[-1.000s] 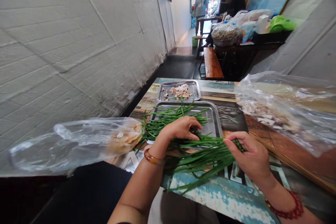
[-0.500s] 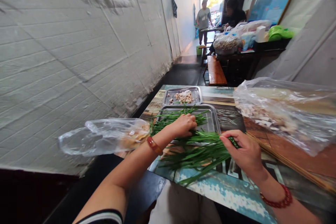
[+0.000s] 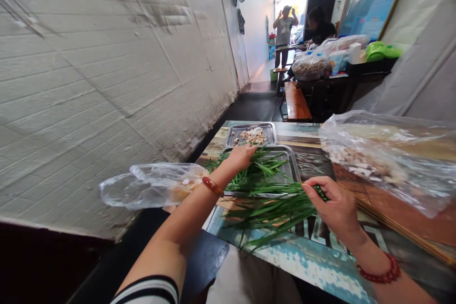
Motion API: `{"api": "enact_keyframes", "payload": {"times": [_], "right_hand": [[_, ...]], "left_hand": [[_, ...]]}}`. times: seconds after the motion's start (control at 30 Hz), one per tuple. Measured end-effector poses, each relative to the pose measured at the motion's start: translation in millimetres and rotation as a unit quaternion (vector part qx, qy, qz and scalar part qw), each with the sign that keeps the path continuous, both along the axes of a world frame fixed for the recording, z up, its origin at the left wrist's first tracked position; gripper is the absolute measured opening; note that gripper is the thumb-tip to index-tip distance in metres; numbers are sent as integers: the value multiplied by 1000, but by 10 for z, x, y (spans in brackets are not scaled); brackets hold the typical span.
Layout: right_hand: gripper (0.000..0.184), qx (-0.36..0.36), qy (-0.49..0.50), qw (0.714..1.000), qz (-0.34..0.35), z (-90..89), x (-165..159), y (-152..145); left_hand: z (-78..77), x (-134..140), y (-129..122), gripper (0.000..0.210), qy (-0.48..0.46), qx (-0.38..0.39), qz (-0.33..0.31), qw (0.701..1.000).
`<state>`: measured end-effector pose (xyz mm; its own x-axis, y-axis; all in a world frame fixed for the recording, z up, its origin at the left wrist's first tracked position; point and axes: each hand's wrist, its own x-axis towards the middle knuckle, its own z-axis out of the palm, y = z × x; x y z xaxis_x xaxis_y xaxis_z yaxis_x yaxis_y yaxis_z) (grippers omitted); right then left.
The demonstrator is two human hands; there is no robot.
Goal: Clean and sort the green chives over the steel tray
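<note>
A loose bunch of long green chives (image 3: 274, 211) lies over the near edge of a metal tray (image 3: 295, 166) and on the table. My right hand (image 3: 333, 202) is closed around the bunch's right end, where a dark green piece with pale marks shows between the fingers. More chives (image 3: 269, 166) are heaped inside the tray. Over their far side reaches my left hand (image 3: 243, 156), its fingers curled together on the chives; the fingertips are partly hidden. Behind it, a smaller metal tray (image 3: 273, 134) carries chopped pale and brown pieces (image 3: 253, 136).
A clear bag (image 3: 153, 185) with yellowish contents lies left. At right are a large clear bag (image 3: 388, 152) of pale pieces and thin wooden sticks (image 3: 399, 228). Beyond stand a wooden bench (image 3: 297, 99), a loaded table and two people (image 3: 285, 31). A wall (image 3: 107, 80) runs along the left.
My left hand has moved away from me and slightly left, to the tray's far side. My right hand keeps its grip on the bunch. The standing person has raised both arms.
</note>
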<state>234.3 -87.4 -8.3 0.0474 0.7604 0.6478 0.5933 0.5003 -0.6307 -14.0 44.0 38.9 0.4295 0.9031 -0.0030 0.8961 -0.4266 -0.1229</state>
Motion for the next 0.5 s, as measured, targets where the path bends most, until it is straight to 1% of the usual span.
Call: {"api": "enact_keyframes", "payload": {"times": [0.07, 0.13, 0.2, 0.3, 0.33, 0.4, 0.43, 0.5], "right_hand": [[18, -4, 4, 1000, -13, 11, 17, -4], [18, -4, 3, 1000, -14, 13, 26, -8], [18, 2, -2, 1000, -3, 11, 30, -13], [19, -1, 6, 1000, -9, 8, 44, -16], [19, -8, 14, 1000, -18, 4, 53, -15], [19, -24, 36, 999, -26, -7, 72, -12], [19, -31, 50, 998, -22, -15, 79, -13], [19, -39, 73, 997, 1, -27, 83, -25]], "left_hand": [[2, -93, -39, 54, -3, -32, -33, 999], [57, -176, -72, 62, -21, -66, -73, 995], [133, -205, -108, 61, -60, -90, -110, 988], [187, -111, -190, 56, -144, -115, -163, 969], [178, -53, -221, 55, -167, -133, -183, 960], [123, 63, -273, 53, -178, -173, -206, 946], [86, 109, -290, 51, -174, -183, -202, 946], [15, 156, -298, 47, -154, -180, -177, 955]]}}
